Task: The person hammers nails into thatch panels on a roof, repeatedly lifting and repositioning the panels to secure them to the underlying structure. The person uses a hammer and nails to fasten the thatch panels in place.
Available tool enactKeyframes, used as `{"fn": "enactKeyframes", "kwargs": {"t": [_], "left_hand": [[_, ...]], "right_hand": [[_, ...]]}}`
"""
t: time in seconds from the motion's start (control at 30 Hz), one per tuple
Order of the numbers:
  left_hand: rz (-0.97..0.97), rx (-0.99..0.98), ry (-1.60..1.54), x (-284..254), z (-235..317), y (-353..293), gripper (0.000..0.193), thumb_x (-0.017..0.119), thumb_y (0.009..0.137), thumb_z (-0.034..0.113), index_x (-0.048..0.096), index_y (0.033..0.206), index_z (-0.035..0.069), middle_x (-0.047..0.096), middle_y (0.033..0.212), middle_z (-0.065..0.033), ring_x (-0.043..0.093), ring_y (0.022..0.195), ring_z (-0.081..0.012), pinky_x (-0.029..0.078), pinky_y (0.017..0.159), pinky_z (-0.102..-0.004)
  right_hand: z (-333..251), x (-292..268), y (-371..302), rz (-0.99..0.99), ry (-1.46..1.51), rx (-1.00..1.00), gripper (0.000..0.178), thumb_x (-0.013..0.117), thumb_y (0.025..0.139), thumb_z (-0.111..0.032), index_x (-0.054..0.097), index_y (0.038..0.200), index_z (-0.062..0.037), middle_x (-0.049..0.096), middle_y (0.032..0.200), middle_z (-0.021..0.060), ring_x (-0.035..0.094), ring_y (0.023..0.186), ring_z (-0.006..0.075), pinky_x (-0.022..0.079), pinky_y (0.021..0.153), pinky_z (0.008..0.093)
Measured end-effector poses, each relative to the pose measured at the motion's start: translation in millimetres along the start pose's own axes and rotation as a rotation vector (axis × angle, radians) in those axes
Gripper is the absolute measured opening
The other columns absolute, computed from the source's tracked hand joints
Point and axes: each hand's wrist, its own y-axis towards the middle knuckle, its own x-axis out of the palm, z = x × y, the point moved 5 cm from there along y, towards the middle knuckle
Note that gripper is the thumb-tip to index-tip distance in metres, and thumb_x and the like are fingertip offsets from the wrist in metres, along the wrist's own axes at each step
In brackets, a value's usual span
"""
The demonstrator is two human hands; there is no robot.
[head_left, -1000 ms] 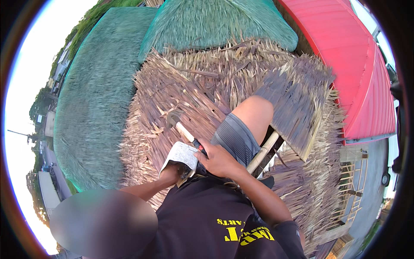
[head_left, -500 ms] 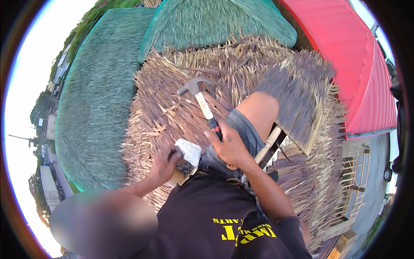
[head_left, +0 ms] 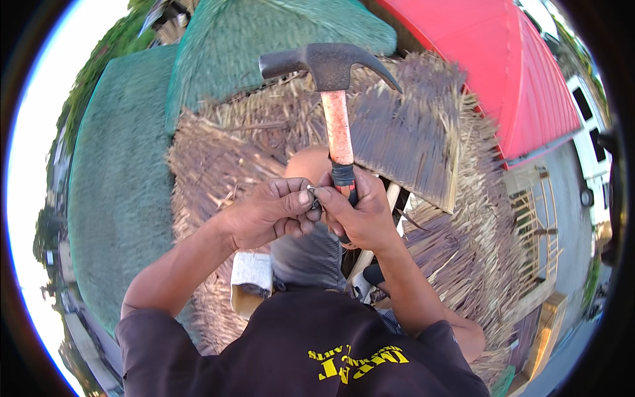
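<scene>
My right hand (head_left: 362, 210) is closed round the black grip of a claw hammer (head_left: 338, 129), which stands head-up in front of me. Its worn orange-white shaft rises to a dark steel head. Pinched in my left hand (head_left: 272, 210) is a small nail (head_left: 311, 188), mostly covered by the fingers. My right thumb and forefinger meet the left fingertips at this nail. Below my left forearm sits a whitish cut-open container (head_left: 252, 270) with small dark pieces inside, too small to make out.
I sit on a thatched roof (head_left: 225, 155) of dry leaves. A loose thatch panel (head_left: 403, 142) lies beyond my right hand, beside a bamboo pole (head_left: 392, 195). Green netting (head_left: 126, 192) covers roofs at left and far. A red roof (head_left: 489, 79) and bamboo frame (head_left: 539, 225) stand at right.
My left hand has left the container and come up to meet the right hand, now pinching a nail. The hammer has been raised closer and turned upright.
</scene>
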Motion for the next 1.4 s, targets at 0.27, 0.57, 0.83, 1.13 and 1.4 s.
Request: {"fn": "enactKeyframes", "kwargs": {"t": [0.27,0.57,0.83,1.13,1.4], "left_hand": [[-0.152,-0.189,-0.027,6.9,32.9,125.8,0.019,0.067,0.099,0.021,0.057,0.105,0.006,0.069,0.099,-0.0061,0.07,0.085,-0.0137,0.059,0.078,-0.0254],[0.163,-0.128,0.859,-177.2,-12.2,395.2,0.022,0.067,0.097,0.015,0.06,0.112,0.001,0.071,0.103,-0.0109,0.069,0.094,-0.0162,0.055,0.078,-0.0274],[0.065,0.226,1.418,-268.7,-179.7,524.1,0.025,0.067,0.09,0.009,0.067,0.115,0.006,0.072,0.1,-0.0132,0.07,0.091,-0.0284,0.054,0.08,-0.0371],[0.268,0.357,1.487,-294.9,-256.6,546.3,0.015,0.071,0.085,0.015,0.073,0.099,0.01,0.064,0.103,-0.0097,0.06,0.1,-0.0333,0.048,0.088,-0.044],[0.209,0.307,1.464,-317.9,-268.8,556.8,0.019,0.075,0.083,0.021,0.076,0.101,0.013,0.061,0.108,-0.0075,0.056,0.104,-0.0325,0.046,0.092,-0.0427]], "right_hand": [[9.7,-90.5,24.4,0.443,0.094,-0.16,0.013,0.063,0.099,-0.012,0.054,0.101,-0.003,0.056,0.067,0.0006,0.051,0.047,0.005,0.038,0.042,0.0215],[169.8,-281.1,-21.9,1.085,-0.266,0.241,0.015,0.062,0.098,-0.015,0.054,0.09,-0.0049,0.051,0.064,-0.0045,0.045,0.05,0.0017,0.036,0.043,0.0238],[304.8,-338.8,-69.5,0.956,-0.682,0.764,0.024,0.063,0.093,-0.02,0.057,0.095,0.0037,0.066,0.079,0.0284,0.067,0.077,0.0465,0.052,0.069,0.049],[303.5,-370.0,-41.9,0.79,-0.9,0.686,0.024,0.064,0.093,-0.015,0.049,0.092,0.0033,0.062,0.069,0.0266,0.064,0.067,0.0471,0.048,0.06,0.0533],[314.3,-391.1,-5.7,0.744,-1.012,0.526,0.023,0.065,0.092,-0.013,0.048,0.094,0.0026,0.061,0.073,0.0252,0.062,0.067,0.0473,0.048,0.062,0.0533]]}}
